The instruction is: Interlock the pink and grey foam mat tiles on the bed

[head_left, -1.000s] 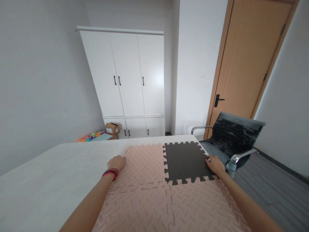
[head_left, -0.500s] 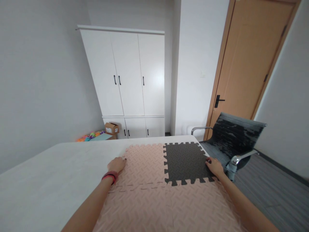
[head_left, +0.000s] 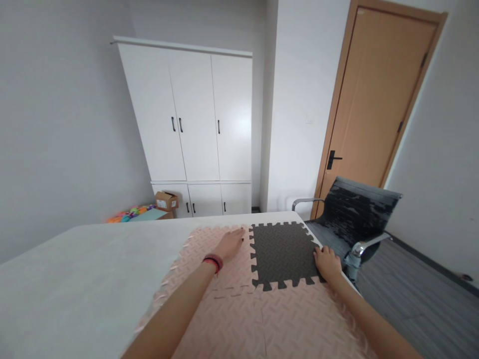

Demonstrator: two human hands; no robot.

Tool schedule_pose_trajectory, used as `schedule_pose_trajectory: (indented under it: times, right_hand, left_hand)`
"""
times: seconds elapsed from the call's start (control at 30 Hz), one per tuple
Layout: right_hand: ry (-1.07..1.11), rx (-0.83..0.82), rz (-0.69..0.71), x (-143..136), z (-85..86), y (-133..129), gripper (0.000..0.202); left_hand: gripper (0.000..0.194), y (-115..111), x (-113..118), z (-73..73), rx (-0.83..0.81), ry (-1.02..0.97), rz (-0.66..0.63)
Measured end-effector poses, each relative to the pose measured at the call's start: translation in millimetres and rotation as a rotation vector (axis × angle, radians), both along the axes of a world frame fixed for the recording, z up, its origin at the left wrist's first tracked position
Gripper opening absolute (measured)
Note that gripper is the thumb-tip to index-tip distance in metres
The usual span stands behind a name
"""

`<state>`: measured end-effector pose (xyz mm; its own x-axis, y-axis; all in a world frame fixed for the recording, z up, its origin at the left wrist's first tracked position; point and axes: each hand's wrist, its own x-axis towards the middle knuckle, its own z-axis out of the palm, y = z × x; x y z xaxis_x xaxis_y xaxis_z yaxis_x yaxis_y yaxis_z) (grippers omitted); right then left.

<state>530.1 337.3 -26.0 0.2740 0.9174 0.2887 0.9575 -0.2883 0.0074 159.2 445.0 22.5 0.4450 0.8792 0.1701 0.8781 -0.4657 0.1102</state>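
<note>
Pink foam tiles [head_left: 232, 319] with a raised tread pattern lie joined on the white table. At their far right is a dark grey foam tile [head_left: 282, 254] with toothed edges. My left hand [head_left: 229, 245] lies flat on the far pink tile, fingertips near its seam with the grey one, fingers stretched out and holding nothing. On the grey tile's right edge rests my right hand [head_left: 327, 262], fingers slightly bent and apart over the border. A red band circles my left wrist.
The white table [head_left: 75, 279] extends to the left. Past its right edge stands a worn black chair [head_left: 359, 214] with metal arms. A white cabinet [head_left: 194, 114], a cardboard box [head_left: 166, 200] and colourful items [head_left: 129, 214] are behind the table. A wooden door [head_left: 374, 99] is at the right.
My left hand has moved right, from the pink tile's left edge to near the grey tile. My right hand remains at the grey tile's right edge. The view has shifted slightly.
</note>
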Motion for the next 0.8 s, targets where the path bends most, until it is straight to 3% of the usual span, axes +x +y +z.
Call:
schedule_pose_trajectory:
  times: [0.1, 0.23, 0.37, 0.5, 0.67, 0.8]
  right_hand:
    - [-0.038, -0.004, 0.004, 1, -1.3, 1, 0.035]
    - [-0.079, -0.008, 0.008, 5, -4.4, 3, 0.036]
    - [-0.111, 0.004, 0.013, 3, -2.7, 2, 0.032]
    - [-0.132, 0.04, -0.003, 0, -1.0, 2, 0.03]
    - [-0.133, 0.059, -0.005, 0, -2.0, 2, 0.029]
    - [-0.116, 0.052, -0.004, 1, -1.3, -1, 0.031]
  left_hand:
    - [0.045, -6, 34, -27.4, -0.03, -0.037, -0.163]
    - [0.048, -3, 38, -46.8, -0.052, -0.077, -0.17]
    - [0.045, 14, 38, -37.5, -0.11, -0.061, -0.181]
    - [0.051, 21, 48, -33.0, -0.072, -0.078, -0.108]
    - [0.052, 15, 55, -35.6, -0.056, -0.083, -0.072]
    - [0.051, -6, 50, -15.1, -0.06, -0.091, -0.106]
